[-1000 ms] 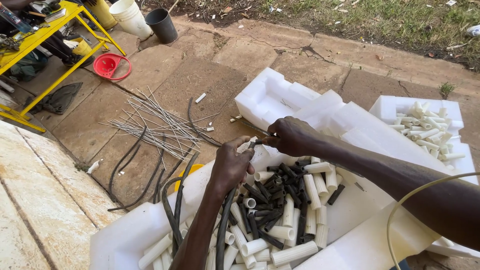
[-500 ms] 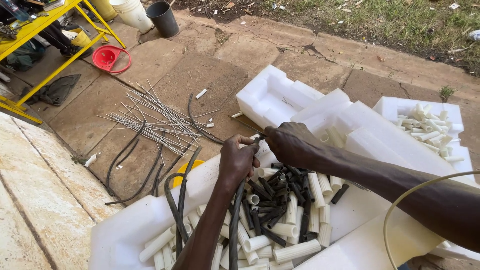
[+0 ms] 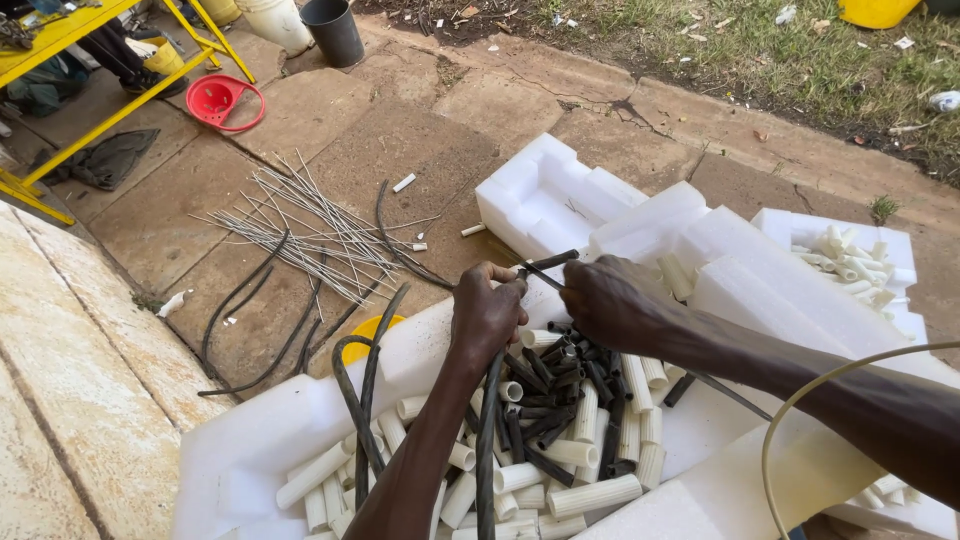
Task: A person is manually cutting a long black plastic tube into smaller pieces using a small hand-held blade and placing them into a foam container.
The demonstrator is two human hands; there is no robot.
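1. A black cable (image 3: 490,440) is pinched in the grip of the left hand (image 3: 487,312), fingers closed around its upper end; the cable runs down along the forearm to the lower frame edge.
2. A thin dark strip (image 3: 548,262) jutting from the cable's tip is pinched by the right hand (image 3: 612,300), fingers pressed together on it, just beside the left hand.
3. Both hands are held above a white foam tray (image 3: 260,440), its surface soft and blocky.
4. Short cream tube pieces (image 3: 590,495) and short black tube pieces (image 3: 545,395), all cylindrical, are heaped in the tray beneath the wrists.
5. Two loose black cable lengths (image 3: 355,400) are draped over the tray's left edge, beside a yellow lid (image 3: 365,333).
6. A bundle of thin grey metal rods (image 3: 300,230) is spread on the rough paving further left.
7. A second foam tray (image 3: 890,250) with cream pieces lies at the right.
8. A red plastic ring (image 3: 222,100) and a dark bucket (image 3: 333,30) are seen far off.
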